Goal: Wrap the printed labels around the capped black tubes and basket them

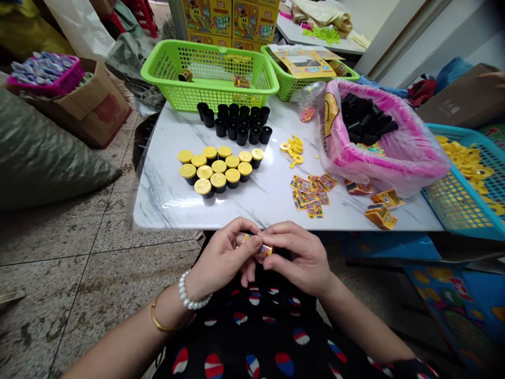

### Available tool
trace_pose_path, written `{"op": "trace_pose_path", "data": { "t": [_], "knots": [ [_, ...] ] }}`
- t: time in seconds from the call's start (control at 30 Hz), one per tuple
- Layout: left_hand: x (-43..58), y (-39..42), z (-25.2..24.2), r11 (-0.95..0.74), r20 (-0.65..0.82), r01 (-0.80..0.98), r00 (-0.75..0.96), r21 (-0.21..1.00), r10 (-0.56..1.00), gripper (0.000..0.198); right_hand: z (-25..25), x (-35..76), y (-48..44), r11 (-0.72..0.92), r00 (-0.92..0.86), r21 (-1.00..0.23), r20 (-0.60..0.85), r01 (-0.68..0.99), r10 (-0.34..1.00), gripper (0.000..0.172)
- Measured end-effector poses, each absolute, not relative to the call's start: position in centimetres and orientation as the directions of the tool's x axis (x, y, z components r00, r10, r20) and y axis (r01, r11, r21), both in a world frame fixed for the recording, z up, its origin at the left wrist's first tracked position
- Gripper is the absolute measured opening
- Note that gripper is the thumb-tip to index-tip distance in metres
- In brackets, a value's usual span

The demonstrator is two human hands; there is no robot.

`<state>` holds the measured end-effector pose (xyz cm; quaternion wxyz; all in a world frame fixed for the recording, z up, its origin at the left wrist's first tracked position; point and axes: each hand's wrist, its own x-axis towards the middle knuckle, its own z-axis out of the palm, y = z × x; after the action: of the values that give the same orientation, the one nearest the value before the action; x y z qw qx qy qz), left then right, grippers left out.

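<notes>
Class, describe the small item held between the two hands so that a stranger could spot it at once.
Find the white marble table. Just below its near edge, the left hand and right hand meet. Pinched between them is a small yellow-rimmed item: unlike the yellow-capped cups on the table, it alone is off the surface.

Fig. 1. Bright, even overhead illum.; soft sheen on marble tabletop (165, 205), no hard glare. Short, faint shadows beside capped pots (218, 180). My left hand (223, 258) & right hand (303, 258) lie dimmer, sharp. Wide-angle distortion bends frame edges, e.g. blue basket (445, 205); corners soft.
</notes>
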<state>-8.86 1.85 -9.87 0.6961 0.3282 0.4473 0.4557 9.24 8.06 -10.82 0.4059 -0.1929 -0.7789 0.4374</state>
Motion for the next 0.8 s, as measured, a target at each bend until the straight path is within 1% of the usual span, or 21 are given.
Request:
{"op": "trace_pose_path", "data": {
  "t": [0.03,0.1,0.27,0.33,0.37,0.43,0.47,0.57,0.6,0.63,0.7,0.73,0.8],
  "knots": [
    [-8.9,1.9,-9.9,0.394,-0.336,-0.372,0.213,0.841,0.917,0.037,-10.8,9.3,8.2,0.526,-0.61,-0.844,0.472,-0.104,0.636,0.036],
    [-8.9,1.8,-10.0,0.439,-0.364,-0.419,0.25,0.795,0.897,0.037,-10.8,9.3,8.2,0.45,-0.619,-0.877,0.45,-0.171,0.643,0.035],
    [-8.9,1.6,-10.4,0.501,-0.383,-0.462,0.33,0.732,0.863,0.039,-11.0,9.0,7.6,0.205,-0.58,-0.951,0.304,-0.232,0.755,0.027],
    [-8.9,1.6,-10.6,0.513,-0.37,-0.485,0.363,0.709,0.855,0.04,-11.0,8.9,7.6,0.123,-0.585,-0.96,0.253,-0.252,0.771,0.024],
    [-9.0,1.6,-10.7,0.516,-0.366,-0.496,0.372,0.699,0.853,0.04,-11.0,8.9,7.6,0.109,-0.593,-0.963,0.24,-0.248,0.768,0.023],
    [-9.0,1.6,-10.8,0.514,-0.366,-0.51,0.368,0.69,0.855,0.041,-10.8,9.0,7.7,0.126,-0.624,-0.97,0.232,-0.21,0.746,0.024],
    [-9.0,1.6,-10.8,0.508,-0.37,-0.514,0.352,0.692,0.86,0.04,-10.7,9.0,7.7,0.146,-0.637,-0.973,0.228,-0.18,0.736,0.031],
    [-9.0,1.7,-10.6,0.469,-0.38,-0.516,0.276,0.717,0.883,0.038,-10.3,9.0,7.2,0.251,-0.613,-0.966,0.233,-0.059,0.755,0.065],
    [-9.0,1.7,-10.5,0.454,-0.376,-0.517,0.256,0.726,0.891,0.037,-10.2,8.9,7.0,0.312,-0.59,-0.95,0.254,-0.004,0.767,0.072],
    [-9.0,1.7,-10.4,0.443,-0.368,-0.518,0.247,0.732,0.896,0.038,-10.1,8.8,6.8,0.381,-0.568,-0.923,0.284,0.057,0.773,0.072],
    [-9.2,1.6,-10.4,0.442,-0.356,-0.52,0.263,0.731,0.897,0.04,-10.0,8.6,6.5,0.485,-0.545,-0.861,0.336,0.153,0.768,0.059],
    [-9.4,1.6,-10.3,0.45,-0.352,-0.527,0.28,0.721,0.893,0.043,-9.9,8.5,6.5,0.507,-0.543,-0.843,0.346,0.178,0.766,0.052],
    [-9.8,1.5,-10.4,0.467,-0.348,-0.558,0.312,0.685,0.884,0.05,-9.7,8.4,6.7,0.489,-0.539,-0.852,0.328,0.186,0.776,0.044]
  ]
}}
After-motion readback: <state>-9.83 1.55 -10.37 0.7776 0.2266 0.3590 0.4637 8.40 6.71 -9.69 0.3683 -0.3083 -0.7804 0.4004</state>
